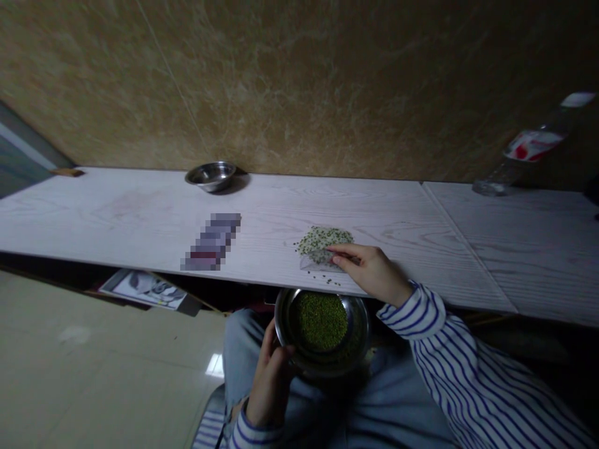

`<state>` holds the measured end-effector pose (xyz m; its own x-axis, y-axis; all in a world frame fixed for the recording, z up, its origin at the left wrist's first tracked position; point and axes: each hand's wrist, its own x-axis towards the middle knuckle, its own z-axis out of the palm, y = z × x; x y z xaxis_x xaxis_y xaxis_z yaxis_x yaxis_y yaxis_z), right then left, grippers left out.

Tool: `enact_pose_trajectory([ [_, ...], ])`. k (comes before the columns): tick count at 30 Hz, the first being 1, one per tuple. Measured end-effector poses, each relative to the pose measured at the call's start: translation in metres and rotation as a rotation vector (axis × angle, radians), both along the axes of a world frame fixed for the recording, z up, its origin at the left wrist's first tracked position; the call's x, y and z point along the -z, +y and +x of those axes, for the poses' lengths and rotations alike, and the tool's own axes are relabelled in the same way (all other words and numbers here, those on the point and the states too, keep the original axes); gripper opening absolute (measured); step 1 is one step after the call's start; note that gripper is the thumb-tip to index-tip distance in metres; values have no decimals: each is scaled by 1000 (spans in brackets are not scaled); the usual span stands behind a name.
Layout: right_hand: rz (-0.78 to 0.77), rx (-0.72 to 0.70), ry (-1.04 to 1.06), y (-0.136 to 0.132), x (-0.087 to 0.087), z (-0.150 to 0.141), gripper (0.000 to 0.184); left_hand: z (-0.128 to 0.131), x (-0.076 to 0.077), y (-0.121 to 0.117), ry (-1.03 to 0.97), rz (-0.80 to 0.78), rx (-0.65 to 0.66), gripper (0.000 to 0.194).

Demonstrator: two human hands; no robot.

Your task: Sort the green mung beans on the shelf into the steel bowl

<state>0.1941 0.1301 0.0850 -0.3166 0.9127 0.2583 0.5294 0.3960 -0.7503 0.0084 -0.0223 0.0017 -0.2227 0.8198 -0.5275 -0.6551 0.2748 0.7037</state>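
Note:
My left hand point(269, 371) grips the rim of a steel bowl point(285, 330) full of small green beans point(321, 321), held on my lap just below the table's front edge. My right hand point(372, 271) rests on the white wooden table point(140, 218), fingers closed on a small clear card or scraper point(318, 260) beside a flat pile of green beans point(324, 240). A few loose beans point(333, 282) lie near the table edge by that hand.
An empty steel bowl point(211, 176) stands at the back of the table by the wall. A blurred-out flat object point(213, 242) lies left of the bean pile. A plastic bottle point(528, 149) lies at the far right. Papers point(143, 288) lie under the table.

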Motion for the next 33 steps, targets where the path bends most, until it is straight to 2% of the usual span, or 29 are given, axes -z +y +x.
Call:
enact_pose_trajectory([
  [6,-1,-24,-22,-2,-1,-4,27,-1,1,2,26,-21,5,78],
  [11,-18,-58,-20,-5,1,3,28,0,0,4,3,15,5,73],
  [17,-51,-84,0,-13,-4,12,27,-1,2,4,-13,36,31,71],
  [20,-61,-28,20,-16,-2,17,27,-1,5,5,-12,34,33,73],
  [25,-62,95,54,-20,10,19,30,4,3,5,-2,28,17,74],
  [28,-67,102,50,-25,14,13,31,8,1,4,-2,42,17,75],
  [33,-90,61,58,-35,11,4,31,11,1,4,5,54,26,78],
])
